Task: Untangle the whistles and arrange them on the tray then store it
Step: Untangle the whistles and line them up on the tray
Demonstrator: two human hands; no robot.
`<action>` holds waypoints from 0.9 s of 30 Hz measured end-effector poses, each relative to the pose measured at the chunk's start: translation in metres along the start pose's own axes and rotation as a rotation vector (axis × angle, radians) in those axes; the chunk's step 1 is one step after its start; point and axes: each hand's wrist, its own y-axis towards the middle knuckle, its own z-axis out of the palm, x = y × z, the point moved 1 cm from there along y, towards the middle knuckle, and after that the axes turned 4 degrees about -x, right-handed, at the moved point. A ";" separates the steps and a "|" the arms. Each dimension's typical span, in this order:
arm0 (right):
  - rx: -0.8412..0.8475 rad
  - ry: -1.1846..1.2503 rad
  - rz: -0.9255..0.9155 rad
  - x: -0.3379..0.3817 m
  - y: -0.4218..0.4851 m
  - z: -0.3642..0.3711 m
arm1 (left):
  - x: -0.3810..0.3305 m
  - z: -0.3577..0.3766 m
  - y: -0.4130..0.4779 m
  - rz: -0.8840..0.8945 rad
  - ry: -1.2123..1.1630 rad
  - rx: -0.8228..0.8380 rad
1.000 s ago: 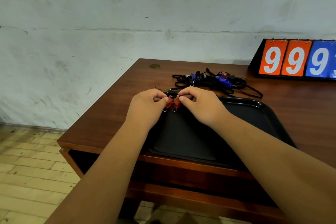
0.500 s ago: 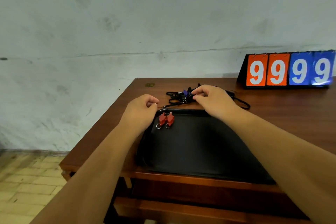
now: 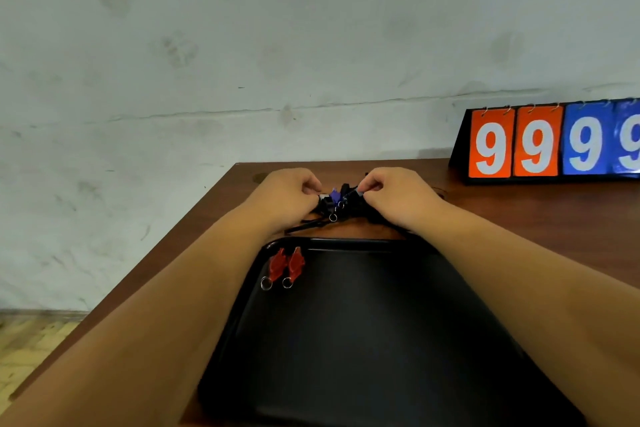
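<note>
1. While two red plastic whistles (image 3: 285, 265) with small metal rings lie side by side in the upper left corner of the flat black plastic tray (image 3: 363, 340), the unsorted part sits just beyond the tray's far rim, at mid-frame.
2. It is a knot of black cords (image 3: 311, 224) with a purple plastic whistle (image 3: 334, 195) caught in it, lying on the brown wooden desk (image 3: 519, 218).
3. The left hand (image 3: 289, 196) and right hand (image 3: 394, 196) flank the knot. The left fingers (image 3: 311, 187) are curled and pinch its left edge, and the right fingers (image 3: 372, 185) are curled and pinch a cord at its right edge.
4. The purple whistle lies between the two hands, about equally near each. Its long axis runs up-frame, and a metal ring (image 3: 332, 217) hangs toward the tray.
5. The step in hand looks like freeing that whistle. Drawing the hands apart along the left-right line should open the knot, though a hard tug could cinch it.
6. Cords under the right hand are hidden, so I cannot tell how many whistles the knot holds.
7. An orange and blue flip scoreboard (image 3: 550, 144) stands at the right of the frame, well apart.
</note>
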 end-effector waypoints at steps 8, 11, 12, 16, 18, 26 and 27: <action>0.054 -0.128 -0.197 0.006 0.052 0.035 | 0.021 0.026 0.053 -0.058 0.118 0.126; 0.101 -0.149 -0.197 -0.003 0.067 0.050 | 0.028 0.034 0.061 -0.050 0.084 0.150; 0.119 -0.157 -0.191 -0.007 0.069 0.054 | 0.030 0.036 0.063 -0.045 0.051 0.155; 0.158 -0.112 -0.171 -0.026 0.072 0.063 | 0.035 0.042 0.065 -0.056 -0.062 0.146; 0.170 -0.089 -0.179 -0.029 0.072 0.062 | 0.037 0.040 0.065 -0.080 -0.111 0.137; 0.165 -0.012 -0.153 -0.020 0.068 0.054 | 0.042 0.027 0.048 -0.103 -0.190 0.107; 0.166 -0.031 -0.160 -0.017 0.066 0.052 | 0.042 0.024 0.045 -0.099 -0.189 0.119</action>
